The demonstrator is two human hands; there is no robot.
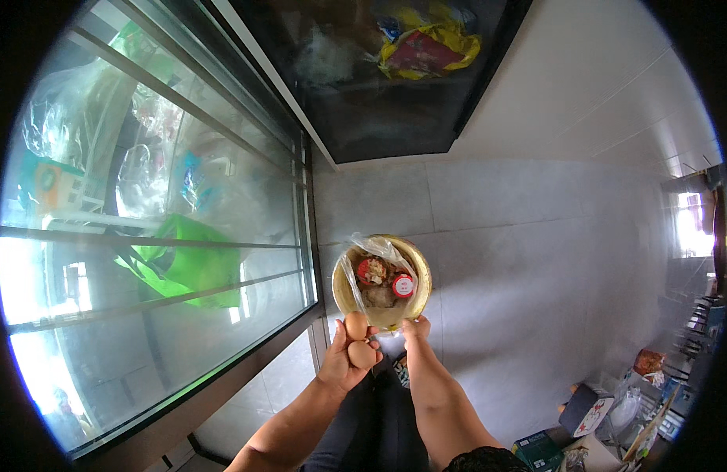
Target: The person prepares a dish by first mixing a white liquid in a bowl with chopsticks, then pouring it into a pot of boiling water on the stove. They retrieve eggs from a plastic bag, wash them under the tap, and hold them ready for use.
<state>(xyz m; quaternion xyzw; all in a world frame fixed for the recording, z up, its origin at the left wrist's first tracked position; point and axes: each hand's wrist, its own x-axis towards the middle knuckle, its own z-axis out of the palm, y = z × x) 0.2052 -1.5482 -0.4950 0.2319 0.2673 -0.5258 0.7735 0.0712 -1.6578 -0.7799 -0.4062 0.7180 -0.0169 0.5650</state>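
Note:
Two brown eggs [361, 354] rest in my left hand [338, 370], its fingers curled round them just below the near rim of a yellowish bin [424, 267]. My right hand [414, 326] is closed on the bin's near right rim, where the clear plastic liner bag [387, 250] also folds over. Inside the bin lie a red piece of packaging with pale crumbs [372, 271], a round red-and-white lid [403, 285] and other brownish waste.
To the left stands a glass-paned door [222, 315] with a green bag [186, 259] behind it. A dark glass panel [379, 94] is ahead. Boxes [587, 409] and bags stack up at the lower right. Grey tiles [520, 291] cover the floor.

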